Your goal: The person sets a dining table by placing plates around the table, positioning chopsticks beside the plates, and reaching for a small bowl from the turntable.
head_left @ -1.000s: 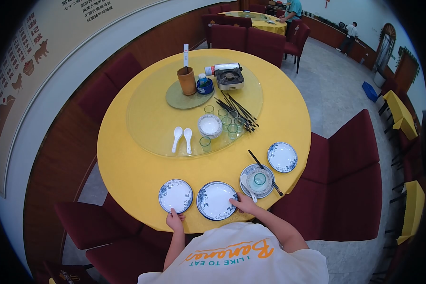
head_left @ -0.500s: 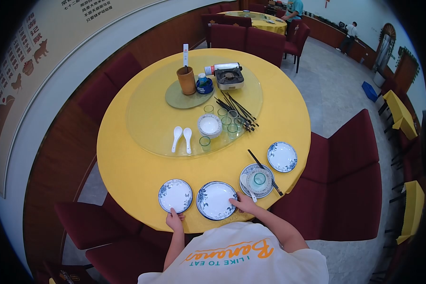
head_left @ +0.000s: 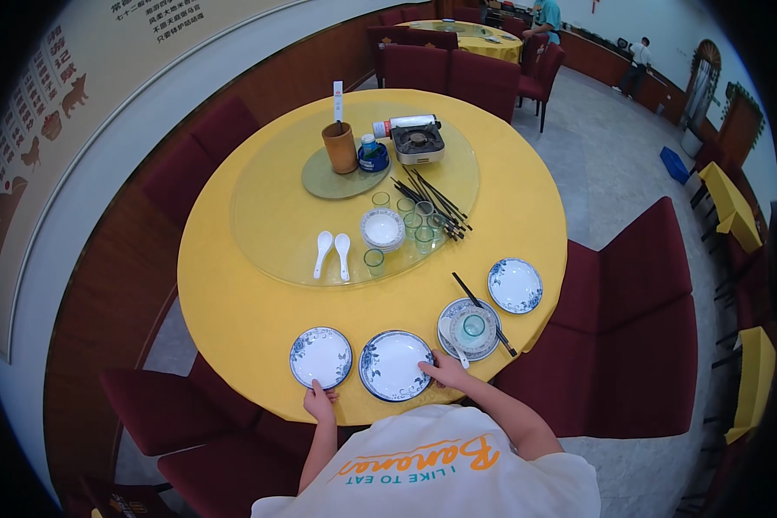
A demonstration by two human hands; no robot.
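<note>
My left hand (head_left: 320,403) grips the near rim of a small white plate (head_left: 320,356) with blue flowers, thumb on top. My right hand (head_left: 445,371) grips the right rim of a larger blue-flowered plate (head_left: 396,366), thumb over the edge. Both plates lie on the yellow tablecloth near the table's front edge, side by side and slightly apart. Just right of my right hand is a place setting: a plate (head_left: 495,350) under a bowl with a glass (head_left: 474,325), a white spoon (head_left: 460,356) and black chopsticks (head_left: 506,342). Another flowered plate (head_left: 515,286) lies farther right.
On the glass turntable (head_left: 276,216) stand stacked bowls (head_left: 382,228), several glasses (head_left: 374,259), two white spoons (head_left: 323,253), loose black chopsticks (head_left: 432,203), a brown cup (head_left: 340,148) and a portable stove (head_left: 419,142). Dark red chairs (head_left: 634,328) surround the table. People are in the background.
Both hands and both plates stay in place. The view shifts very slightly, and a distant person in a teal shirt has moved a little.
</note>
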